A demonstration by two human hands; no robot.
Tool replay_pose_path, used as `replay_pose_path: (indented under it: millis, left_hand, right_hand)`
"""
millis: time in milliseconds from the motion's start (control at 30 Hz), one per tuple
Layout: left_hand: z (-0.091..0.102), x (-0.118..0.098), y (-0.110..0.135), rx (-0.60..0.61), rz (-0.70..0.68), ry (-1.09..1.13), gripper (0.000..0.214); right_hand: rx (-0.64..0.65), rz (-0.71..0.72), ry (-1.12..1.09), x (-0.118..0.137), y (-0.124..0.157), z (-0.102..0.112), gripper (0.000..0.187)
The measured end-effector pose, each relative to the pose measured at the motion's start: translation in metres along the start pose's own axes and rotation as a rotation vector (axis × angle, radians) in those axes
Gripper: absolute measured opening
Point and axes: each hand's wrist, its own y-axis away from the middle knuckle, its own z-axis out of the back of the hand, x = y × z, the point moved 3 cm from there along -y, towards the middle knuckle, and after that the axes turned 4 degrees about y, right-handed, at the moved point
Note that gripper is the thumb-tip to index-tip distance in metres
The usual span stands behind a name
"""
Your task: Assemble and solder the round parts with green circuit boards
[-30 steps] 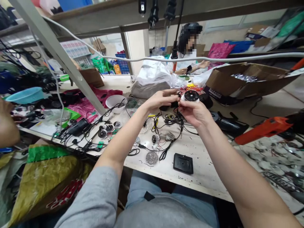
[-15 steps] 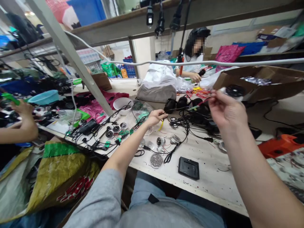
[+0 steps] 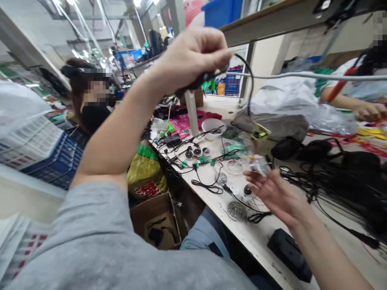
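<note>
My left hand point(image 3: 208, 52) is raised high, its fingers closed around a black cable point(image 3: 249, 76). The cable arcs down from the fingertips, with a blurred yellow-green piece point(image 3: 260, 132) near its lower end. Lower and to the right, my right hand point(image 3: 276, 193) holds a small shiny whitish part point(image 3: 259, 164) between thumb and fingers; motion blur hides its kind. Beneath the hands on the table point(image 3: 208, 197) are a round dish of small metal pieces point(image 3: 236, 211), a coiled black cable point(image 3: 207, 187) and small round speakers point(image 3: 197, 151). A black rectangular housing point(image 3: 288, 253) lies near my right forearm.
Black cables and dark parts point(image 3: 347, 181) heap up on the right. A white bowl point(image 3: 213, 128) stands farther back. A cardboard box point(image 3: 155, 219) sits on the floor beside my leg. One co-worker point(image 3: 93, 94) is on the left; another's hand point(image 3: 370, 110) shows across the table.
The view has swung left. My left hand has risen from the tabletop with the black cable. My right hand has come down toward the table. The black housing now appears as a taller block.
</note>
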Motion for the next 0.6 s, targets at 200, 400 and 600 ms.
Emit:
replay_pose_path:
  millis: [200, 400, 600]
  left_hand:
    - [0.083, 0.046, 0.037, -0.146, 0.191, -0.226, 0.043]
    - [0.122, 0.143, 0.039, -0.126, 0.419, -0.655, 0.026]
    - [0.145, 0.256, 0.022, -0.129, 0.616, -0.936, 0.033]
  right_hand:
    - [0.301, -0.204, 0.166, -0.024, -0.001, -0.072, 0.081]
    - [0.307, -0.242, 0.353, -0.057, 0.007, -0.067, 0.061]
    - [0.162, -0.339, 0.432, -0.066, 0.013, -0.04, 0.059]
